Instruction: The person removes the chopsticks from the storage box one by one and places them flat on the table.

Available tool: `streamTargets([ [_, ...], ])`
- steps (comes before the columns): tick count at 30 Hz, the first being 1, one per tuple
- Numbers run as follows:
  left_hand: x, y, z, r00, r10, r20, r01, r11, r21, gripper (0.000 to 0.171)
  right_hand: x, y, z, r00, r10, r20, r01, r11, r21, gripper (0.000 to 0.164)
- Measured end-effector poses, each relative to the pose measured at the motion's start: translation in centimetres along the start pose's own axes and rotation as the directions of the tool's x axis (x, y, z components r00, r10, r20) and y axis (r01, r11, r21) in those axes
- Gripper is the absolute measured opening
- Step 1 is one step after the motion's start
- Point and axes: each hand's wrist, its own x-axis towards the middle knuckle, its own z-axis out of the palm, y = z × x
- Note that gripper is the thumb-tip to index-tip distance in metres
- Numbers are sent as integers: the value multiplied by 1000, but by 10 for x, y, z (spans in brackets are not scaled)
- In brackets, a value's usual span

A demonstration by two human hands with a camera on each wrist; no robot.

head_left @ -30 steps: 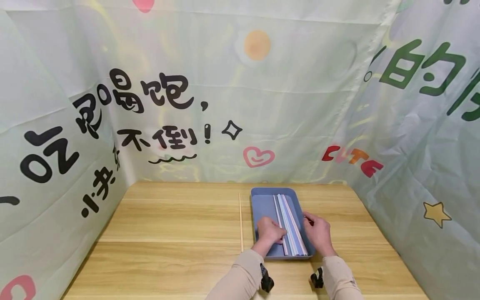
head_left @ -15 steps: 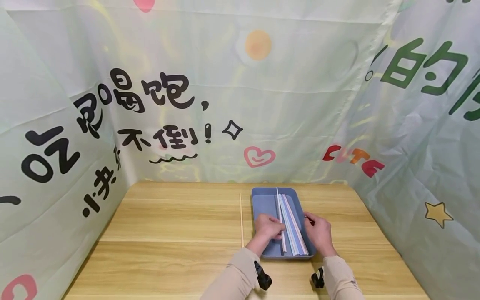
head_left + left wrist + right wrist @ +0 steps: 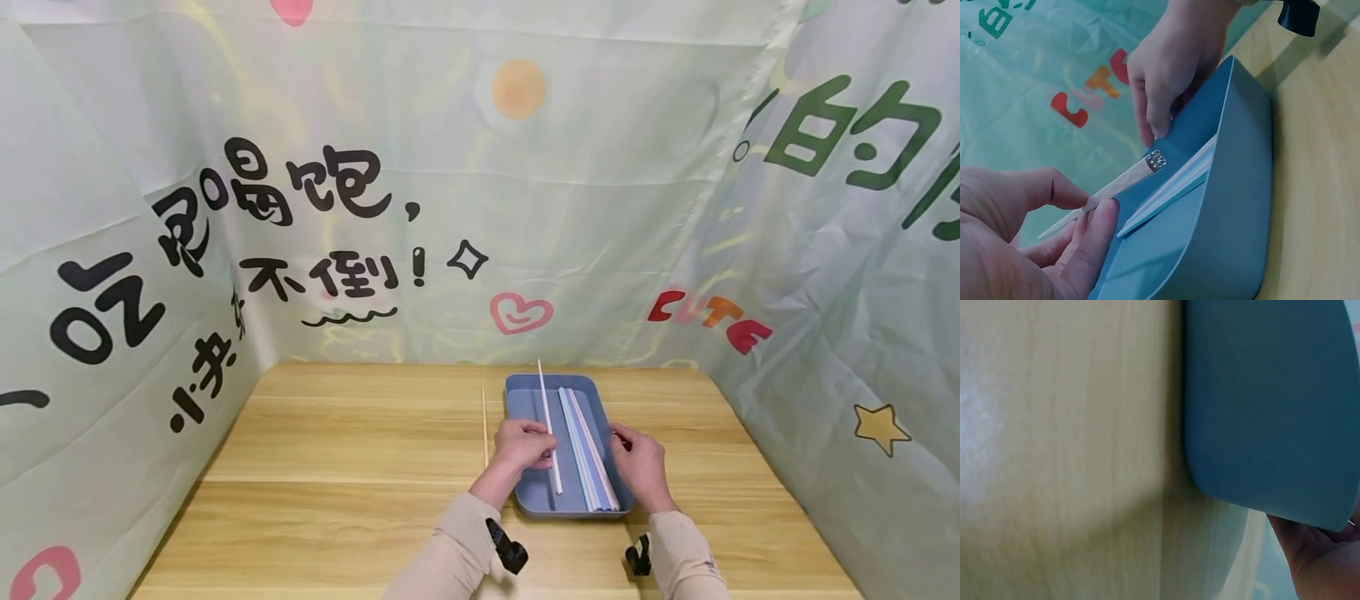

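My left hand (image 3: 521, 446) pinches a pale chopstick (image 3: 544, 396) between thumb and fingers, over the left part of a blue tray (image 3: 528, 400). Its patterned silver end (image 3: 1156, 160) shows in the left wrist view, and its far end reaches past the tray's back rim. Several pastel chopsticks (image 3: 585, 450) lie side by side lengthwise in the tray's right half. At the tray's right side, my right hand (image 3: 642, 468) grips the rim with curled fingers. Only part of that hand shows at the lower right of the right wrist view, beside the tray wall (image 3: 1272, 412).
A thin light wooden stick (image 3: 484, 425) lies on the wooden table (image 3: 360, 467) just left of the tray. Printed cloth walls (image 3: 420, 200) stand behind the table and along both sides.
My left hand has lifted the pale chopstick from the bundle's left side and carried it left, away from the others. The right hand stays at the rim.
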Motion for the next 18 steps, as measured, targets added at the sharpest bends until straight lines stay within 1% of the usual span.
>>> streamTargets([
  [5,2,2,-12,1000,6,7,-6,1000,-17,25,1,1,1,1000,-11,-2,11,1000,-5,35],
  [9,4,0,-22,1000,2,-8,-2,999,-39,26,2,2,1,1000,3,13,-3,1000,-1,37],
  [18,8,-3,-44,1000,-11,-11,10,998,-68,32,2,3,1,1000,-2,19,2,1000,2,38],
])
